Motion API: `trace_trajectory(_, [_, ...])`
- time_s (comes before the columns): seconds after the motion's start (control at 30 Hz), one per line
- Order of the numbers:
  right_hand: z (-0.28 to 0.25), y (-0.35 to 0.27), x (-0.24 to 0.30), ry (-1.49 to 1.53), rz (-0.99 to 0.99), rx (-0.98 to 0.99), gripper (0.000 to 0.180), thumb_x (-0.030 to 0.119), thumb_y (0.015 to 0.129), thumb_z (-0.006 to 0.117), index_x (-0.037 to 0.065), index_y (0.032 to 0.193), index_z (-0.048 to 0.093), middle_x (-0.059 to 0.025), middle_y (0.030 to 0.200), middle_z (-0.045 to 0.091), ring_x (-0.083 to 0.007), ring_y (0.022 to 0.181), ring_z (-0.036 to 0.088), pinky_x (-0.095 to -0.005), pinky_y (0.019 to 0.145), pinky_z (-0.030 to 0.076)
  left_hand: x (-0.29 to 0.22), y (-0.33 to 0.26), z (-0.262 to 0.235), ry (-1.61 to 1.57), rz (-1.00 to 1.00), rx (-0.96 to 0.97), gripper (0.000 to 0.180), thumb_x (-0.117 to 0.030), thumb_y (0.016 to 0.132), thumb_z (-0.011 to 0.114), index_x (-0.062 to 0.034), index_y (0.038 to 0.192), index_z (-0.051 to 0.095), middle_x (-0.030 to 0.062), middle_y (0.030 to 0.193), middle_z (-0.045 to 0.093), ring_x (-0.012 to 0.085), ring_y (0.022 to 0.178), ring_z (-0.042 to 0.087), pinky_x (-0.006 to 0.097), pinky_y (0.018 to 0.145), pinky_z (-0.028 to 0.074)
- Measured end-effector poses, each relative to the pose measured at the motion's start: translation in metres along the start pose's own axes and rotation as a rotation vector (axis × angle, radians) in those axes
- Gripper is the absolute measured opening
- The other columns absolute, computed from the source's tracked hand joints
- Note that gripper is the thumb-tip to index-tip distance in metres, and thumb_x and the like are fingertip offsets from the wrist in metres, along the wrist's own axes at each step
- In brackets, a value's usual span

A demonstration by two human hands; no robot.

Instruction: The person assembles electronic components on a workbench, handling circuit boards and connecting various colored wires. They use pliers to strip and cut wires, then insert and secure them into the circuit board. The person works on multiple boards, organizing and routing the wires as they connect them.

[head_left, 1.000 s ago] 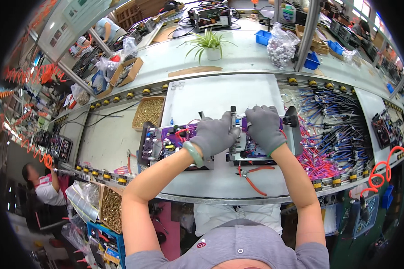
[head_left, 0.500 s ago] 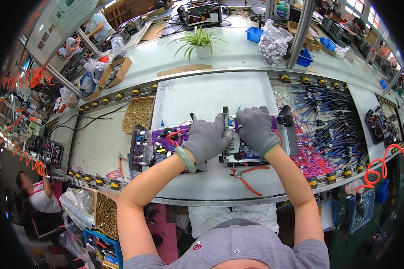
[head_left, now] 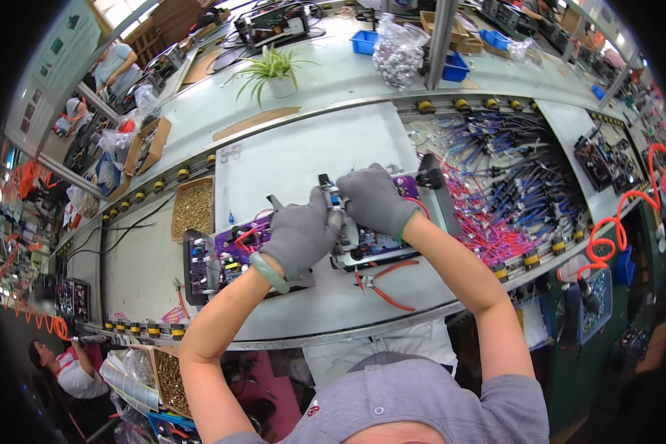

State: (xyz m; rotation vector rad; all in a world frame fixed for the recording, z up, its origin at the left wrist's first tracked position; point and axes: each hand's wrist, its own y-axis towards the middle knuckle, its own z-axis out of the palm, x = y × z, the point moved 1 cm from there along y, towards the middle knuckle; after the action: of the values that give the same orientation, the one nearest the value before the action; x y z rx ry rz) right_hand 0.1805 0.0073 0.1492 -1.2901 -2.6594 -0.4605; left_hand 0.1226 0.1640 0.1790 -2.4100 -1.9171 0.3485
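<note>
at the centre of the frame the gloved left hand (head_left: 301,235) and gloved right hand (head_left: 372,200) meet over a purple circuit board (head_left: 362,240) in a metal frame on the bench (head_left: 288,159), both curled tight around a small blue-and-white part (head_left: 334,197) standing up from the board; the fingertips and what exactly each one pinches are hidden behind the gloves. a second purple circuit board (head_left: 226,255) lies just to the left, partly covered by the left wrist with its green bangle (head_left: 268,273), and red-handled pliers (head_left: 383,283) lie just below the hands. right of centre a heap of red and blue wire leads (head_left: 510,200) blurs into a tangle too fine to sort.
</note>
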Motion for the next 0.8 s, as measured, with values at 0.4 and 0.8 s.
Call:
trace_trajectory(0.4, [-0.071,-0.098,-0.036,0.218,-0.055,-0.603,0.025,0.012,0.081,0.072,0.009,0.105,0.069,-0.0093,0.091,0.071,-0.024,0.078,0.072,-0.0366,0.071,0.056,0.019,-0.014,-0.001,-0.228,-0.019,-0.187,0.065,-0.047,0.096,0.053,0.0001,0.139,0.044,0.0228,0.089,0.069,0.0389,0.087,0.068,0.046,0.078,0.051])
trace_trajectory(0.8, [0.039,-0.265,-0.218,-0.072,0.831,0.221,0.025,0.03,0.089,0.063,0.014,0.106,0.07,-0.0129,0.102,0.072,-0.0336,0.098,0.069,-0.0456,0.086,0.054,0.027,0.046,0.009,-0.54,-0.095,-0.051,0.063,-0.034,0.087,0.066,0.0073,0.133,0.05,0.027,0.114,0.067,0.0342,0.106,0.067,0.039,0.096,0.05])
